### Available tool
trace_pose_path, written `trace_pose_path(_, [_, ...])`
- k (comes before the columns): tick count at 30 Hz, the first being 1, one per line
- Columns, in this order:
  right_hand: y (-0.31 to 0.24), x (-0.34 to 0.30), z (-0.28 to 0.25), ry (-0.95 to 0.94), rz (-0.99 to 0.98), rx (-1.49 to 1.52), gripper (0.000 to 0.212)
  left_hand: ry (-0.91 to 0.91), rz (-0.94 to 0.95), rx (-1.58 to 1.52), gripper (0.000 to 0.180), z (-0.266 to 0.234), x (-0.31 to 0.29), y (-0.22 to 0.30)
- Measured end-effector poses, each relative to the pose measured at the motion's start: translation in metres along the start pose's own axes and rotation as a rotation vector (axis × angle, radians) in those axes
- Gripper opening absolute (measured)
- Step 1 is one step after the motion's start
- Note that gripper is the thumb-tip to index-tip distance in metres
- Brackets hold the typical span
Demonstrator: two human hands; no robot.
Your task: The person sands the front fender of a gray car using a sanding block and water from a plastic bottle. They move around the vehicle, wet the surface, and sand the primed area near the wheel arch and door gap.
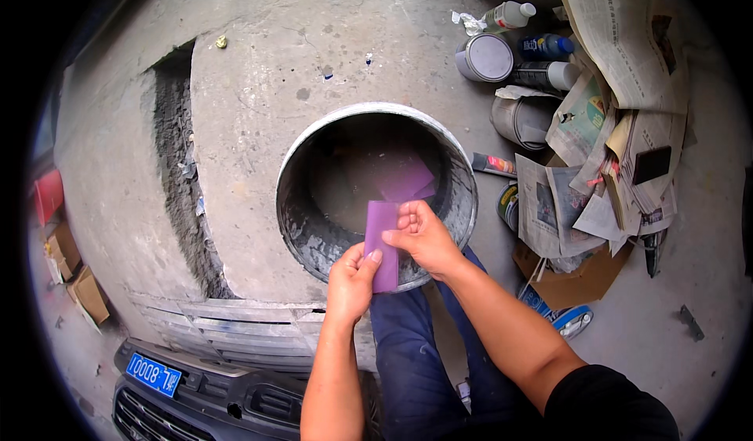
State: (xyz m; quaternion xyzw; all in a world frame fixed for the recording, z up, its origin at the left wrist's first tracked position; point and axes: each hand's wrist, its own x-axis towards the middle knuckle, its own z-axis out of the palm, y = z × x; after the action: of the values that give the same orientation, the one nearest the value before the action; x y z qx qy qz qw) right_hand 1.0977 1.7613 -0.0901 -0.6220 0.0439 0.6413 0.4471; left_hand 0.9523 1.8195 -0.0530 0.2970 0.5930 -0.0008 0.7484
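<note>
Hands point(392, 256) holding purple sheet point(382, 241), metal bucket point(314, 245) containing purple sheets point(404, 178)

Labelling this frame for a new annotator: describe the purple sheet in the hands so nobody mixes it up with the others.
Find the round metal bucket in the middle of the concrete floor. Over its near rim, the left hand and right hand hold one upright purple sheet between them. The other purple sheets lie flat inside the bucket, untouched; this one is held in the air.
</note>
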Motion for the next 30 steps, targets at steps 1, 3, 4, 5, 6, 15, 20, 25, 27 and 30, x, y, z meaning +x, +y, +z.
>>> trace_pose_path(1, [0.001,0.000,0.002,0.085,-0.041,0.002,0.026,-0.010,-0.018,-0.039,0.025,0.000,0.000,0.000])
trace_pose_path(3, [-0.004,0.002,-0.005,-0.100,0.075,0.063,0.024,-0.053,-0.037,-0.116,0.024,-0.003,-0.001,0.001])
trace_pose_path(4, [-0.006,0.002,-0.007,-0.191,0.133,0.093,0.023,-0.075,-0.047,-0.155,0.024,-0.003,-0.001,0.002])
trace_pose_path(5, [-0.007,0.001,-0.006,-0.187,0.119,0.104,0.023,-0.045,-0.024,-0.148,0.023,-0.002,-0.001,0.000])
trace_pose_path(6, [-0.008,0.001,-0.004,-0.183,0.105,0.115,0.022,-0.015,-0.002,-0.142,0.024,-0.001,0.001,-0.002])
trace_pose_path(15, [-0.012,0.001,-0.009,-0.294,0.195,0.173,0.024,0.282,0.257,0.446,0.029,0.002,0.010,-0.008])
trace_pose_path(20, [-0.012,-0.001,-0.017,-0.321,0.243,0.182,0.027,0.209,0.249,0.369,0.025,0.004,0.004,-0.005])
trace_pose_path(25, [-0.011,-0.011,-0.018,-0.444,0.312,0.051,0.030,0.134,0.329,0.167,0.020,0.005,0.003,0.006])
trace_pose_path(27, [-0.014,-0.015,-0.013,-0.461,0.365,0.116,0.031,0.170,0.409,0.304,0.020,0.004,0.006,0.003])
trace_pose_path(30, [-0.019,-0.022,-0.009,-0.510,0.464,0.175,0.033,0.220,0.449,0.390,0.022,0.001,0.005,-0.004])
